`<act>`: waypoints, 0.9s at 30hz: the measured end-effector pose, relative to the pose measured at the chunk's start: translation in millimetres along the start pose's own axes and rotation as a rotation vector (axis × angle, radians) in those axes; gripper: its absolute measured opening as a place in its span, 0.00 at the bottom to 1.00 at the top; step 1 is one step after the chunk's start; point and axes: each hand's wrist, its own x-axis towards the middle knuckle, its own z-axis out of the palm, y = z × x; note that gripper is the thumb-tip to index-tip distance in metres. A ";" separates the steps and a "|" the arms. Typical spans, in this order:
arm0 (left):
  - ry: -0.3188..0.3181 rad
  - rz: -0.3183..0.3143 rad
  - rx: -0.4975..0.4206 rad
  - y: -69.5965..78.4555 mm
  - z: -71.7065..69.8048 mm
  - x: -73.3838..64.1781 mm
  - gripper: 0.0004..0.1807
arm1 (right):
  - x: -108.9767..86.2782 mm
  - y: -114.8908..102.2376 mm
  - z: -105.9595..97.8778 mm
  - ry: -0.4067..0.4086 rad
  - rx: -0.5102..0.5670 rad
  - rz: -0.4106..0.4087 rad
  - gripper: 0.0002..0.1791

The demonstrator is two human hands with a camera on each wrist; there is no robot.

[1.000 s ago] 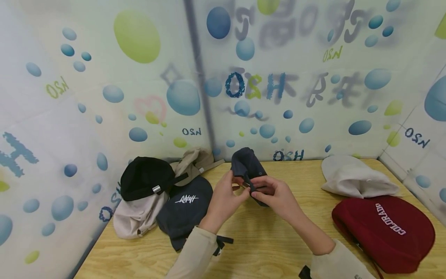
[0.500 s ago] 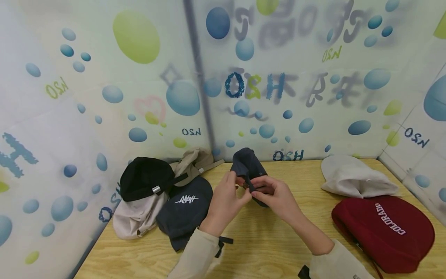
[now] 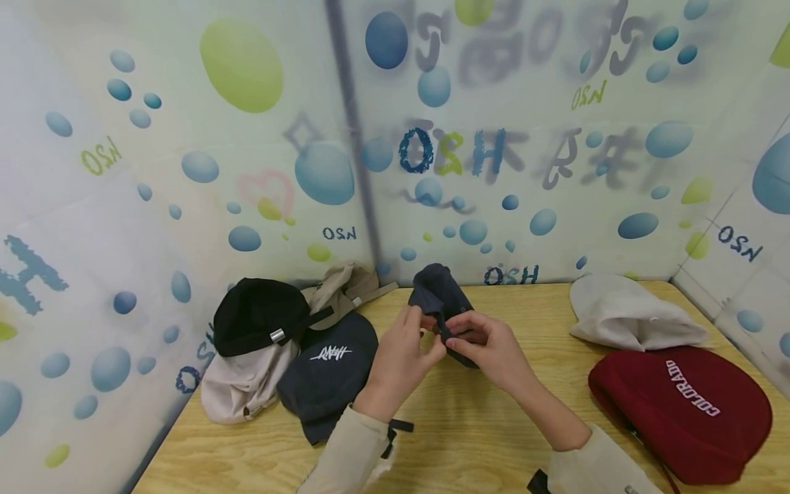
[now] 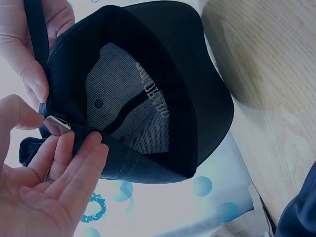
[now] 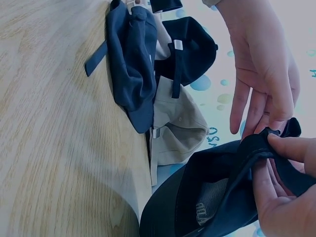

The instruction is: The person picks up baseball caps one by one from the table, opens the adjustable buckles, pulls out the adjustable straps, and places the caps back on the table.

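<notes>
Both hands hold a dark navy baseball cap (image 3: 459,295) at its back strap, above the middle of the table. In the left wrist view its inside faces the camera, with the brim on the far side. My left hand (image 3: 398,353) pinches the metal buckle (image 4: 58,125) between thumb and fingers, other fingers lying along the cap's edge. My right hand (image 3: 490,346) pinches the fabric strap (image 4: 37,29) close beside the buckle. A loose length of that strap runs past the right hand's thumb. In the right wrist view the buckle is hidden behind the fingers.
Left on the wooden table (image 3: 469,432) lie a black cap (image 3: 256,315), a pale pink cap (image 3: 241,381), a beige cap (image 3: 342,291) and a dark cap (image 3: 333,363) with white lettering. On the right, a white cap (image 3: 636,315) lies behind a red cap (image 3: 685,412). A printed curtain (image 3: 543,103) hangs behind.
The left hand has shifted slightly to the right and its fingers have moved a little at the buckle. The right hand and cap stay nearly in place.
</notes>
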 end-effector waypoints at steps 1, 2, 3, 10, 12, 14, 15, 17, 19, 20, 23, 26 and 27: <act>0.000 0.002 0.001 0.0 0.1 0.0 0.10 | 0.1 0.6 0.0 0.001 0.002 0.001 0.12; 0.002 0.004 -0.001 0.0 0.4 0.1 0.10 | 0.2 1.0 -0.3 0.002 0.003 0.002 0.12; 0.003 0.005 -0.006 -0.1 0.6 0.1 0.10 | 0.3 1.6 -0.6 0.002 0.003 0.002 0.12; -0.005 0.003 -0.023 -0.8 0.6 0.6 0.06 | 0.0 2.5 -1.9 0.000 -0.003 -0.005 0.11; 0.007 -0.008 -0.019 -2.1 -0.3 1.2 0.03 | -0.5 2.3 -2.6 -0.001 -0.003 -0.008 0.10; 0.005 -0.027 -0.034 -3.4 -2.7 1.4 0.04 | -0.9 1.9 -3.0 -0.007 0.000 -0.005 0.10; -0.002 -0.038 -0.053 -4.1 -3.7 1.5 0.04 | -1.1 1.9 -3.3 -0.014 0.002 -0.003 0.11; -0.031 -0.058 -0.112 -5.4 -5.4 1.4 0.04 | -1.4 1.5 -4.0 -0.024 0.009 0.010 0.12; -0.082 -0.078 -0.183 -6.0 -6.6 1.1 0.05 | -1.4 1.2 -4.7 -0.034 0.020 0.034 0.14; -0.103 -0.086 -0.216 -6.1 -6.8 0.8 0.05 | -1.4 0.9 -5.2 -0.041 0.032 0.046 0.15; -0.142 -0.100 -0.269 -5.7 -7.3 -0.2 0.05 | -1.5 -0.6 -6.3 -0.059 0.088 0.079 0.17; -0.154 -0.103 -0.289 -4.5 -7.4 -1.2 0.04 | -1.5 -1.8 -6.2 -0.075 0.123 0.089 0.17; -0.155 -0.103 -0.289 -4.0 -7.6 -1.7 0.03 | -1.5 -2.2 -5.7 -0.076 0.122 0.090 0.17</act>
